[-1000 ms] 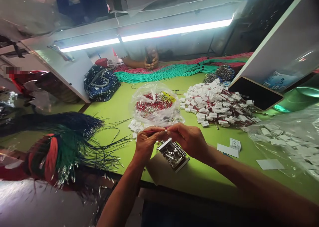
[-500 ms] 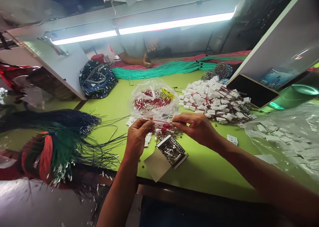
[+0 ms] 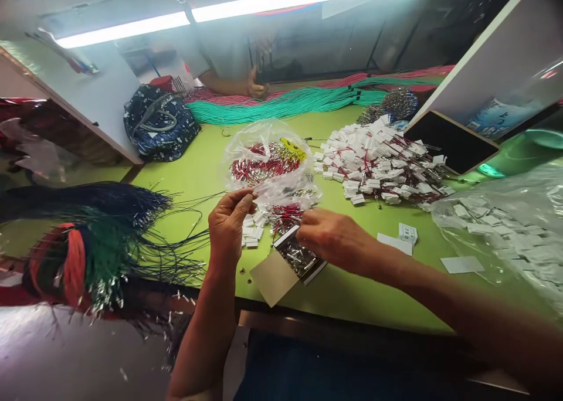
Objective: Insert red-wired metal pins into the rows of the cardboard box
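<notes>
My left hand (image 3: 229, 222) is closed in a pinch above the bench, thumb against forefinger. The short red wire seen there a moment ago is barely visible now. My right hand (image 3: 332, 237) has its fingers curled down over the right side of a small open box (image 3: 273, 277); its fingertips are hidden. Small metal pins (image 3: 301, 259) lie in the box. Just behind it is a small heap of red wires with metal ends (image 3: 284, 213), and white connector blocks (image 3: 251, 232) lie beside my left hand. A clear plastic bag (image 3: 264, 132) holds more red wires.
White connectors on red wires (image 3: 373, 160) are piled at the right, near a dark tablet-like panel (image 3: 453, 142). A plastic bag of white pieces (image 3: 505, 231) lies far right. Dark wire bundles (image 3: 101, 204) hang at left. Green cables (image 3: 272, 109) cross the back, near another person's hand (image 3: 255, 87).
My right hand has left the red wire that both hands held and moved down to the small box. My left hand stays pinched. The whole view has shifted slightly.
</notes>
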A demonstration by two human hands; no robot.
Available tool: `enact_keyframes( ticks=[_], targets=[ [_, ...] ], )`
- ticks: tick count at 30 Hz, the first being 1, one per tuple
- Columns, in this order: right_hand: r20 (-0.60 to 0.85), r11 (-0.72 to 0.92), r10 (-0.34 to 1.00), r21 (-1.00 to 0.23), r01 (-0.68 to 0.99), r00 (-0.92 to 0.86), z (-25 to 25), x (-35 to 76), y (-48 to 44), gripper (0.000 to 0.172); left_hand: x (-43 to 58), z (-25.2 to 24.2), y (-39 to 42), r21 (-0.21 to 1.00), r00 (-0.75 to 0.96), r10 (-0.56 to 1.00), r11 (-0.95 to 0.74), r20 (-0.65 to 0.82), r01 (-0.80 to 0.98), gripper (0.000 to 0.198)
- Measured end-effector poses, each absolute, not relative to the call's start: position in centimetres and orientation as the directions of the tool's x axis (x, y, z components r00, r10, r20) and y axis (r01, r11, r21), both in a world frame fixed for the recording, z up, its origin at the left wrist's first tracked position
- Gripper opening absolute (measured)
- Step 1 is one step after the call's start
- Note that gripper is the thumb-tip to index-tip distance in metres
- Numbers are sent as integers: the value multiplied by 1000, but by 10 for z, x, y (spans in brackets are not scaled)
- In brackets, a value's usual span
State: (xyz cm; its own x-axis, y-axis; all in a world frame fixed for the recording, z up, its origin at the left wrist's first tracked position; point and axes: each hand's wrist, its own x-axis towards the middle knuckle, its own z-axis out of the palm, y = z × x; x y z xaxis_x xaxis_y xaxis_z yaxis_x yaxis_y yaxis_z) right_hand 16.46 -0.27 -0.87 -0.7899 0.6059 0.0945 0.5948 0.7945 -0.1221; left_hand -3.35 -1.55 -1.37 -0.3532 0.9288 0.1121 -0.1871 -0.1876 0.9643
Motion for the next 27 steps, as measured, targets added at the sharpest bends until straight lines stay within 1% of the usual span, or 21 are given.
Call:
enact_keyframes(
  ticks=[3, 6, 8, 11, 13, 14, 16, 17, 18, 19, 21, 23, 27],
  targets=[
    [-64, 839, 525, -127, 529, -848, -10, 152, -13, 14, -32, -14, -16, 967, -333, 937, -176, 107, -184, 14],
    [-144, 842, 518, -90, 533, -843, -14, 140, -16, 16, -29, -15, -17, 970, -307, 945, -170, 110, -176, 14],
    [-140, 841, 528, -55, 539, -838, -17, 135, -18, 16, -27, -16, -17, 971, -293, 950, -167, 112, -169, 15],
    [-86, 833, 549, -30, 553, -831, -19, 132, -21, 14, -29, -17, -18, 979, -292, 950, -156, 112, -130, 17],
    [-63, 823, 563, -41, 566, -824, -17, 133, -22, 15, -33, -14, -20, 990, -284, 952, -135, 116, -46, 19],
    [-57, 818, 570, -54, 573, -820, -14, 134, -22, 16, -36, -11, -20, 991, -273, 953, -127, 130, 29, 19],
    [-37, 805, 586, -90, 587, -809, -8, 137, -23, 15, -43, -5, -17, 956, -220, 956, -136, 195, 258, 15],
    [-19, 798, 593, -118, 591, -805, -5, 139, -23, 13, -45, -2, -12, 904, -174, 956, -150, 236, 402, 13],
    [4, 794, 596, -151, 589, -803, -2, 142, -24, 12, -47, 1, -6, 821, -120, 956, -161, 268, 548, 11],
    [35, 794, 594, -185, 579, -804, 0, 144, -25, 11, -48, 3, 3, 712, -63, 958, -163, 280, 683, 12],
    [118, 805, 577, -250, 538, -808, 1, 147, -27, 11, -47, 4, 28, 456, 7, 976, -109, 220, 883, 19],
    [197, 823, 549, -297, 484, -812, -1, 150, -31, 13, -44, 0, 57, 239, -16, 994, -9, 104, 971, 25],
    [274, 835, 526, -349, 426, -805, -4, 156, -38, 16, -37, -16, 109, 155, -65, 995, 52, 81, 987, 26]
  ],
)
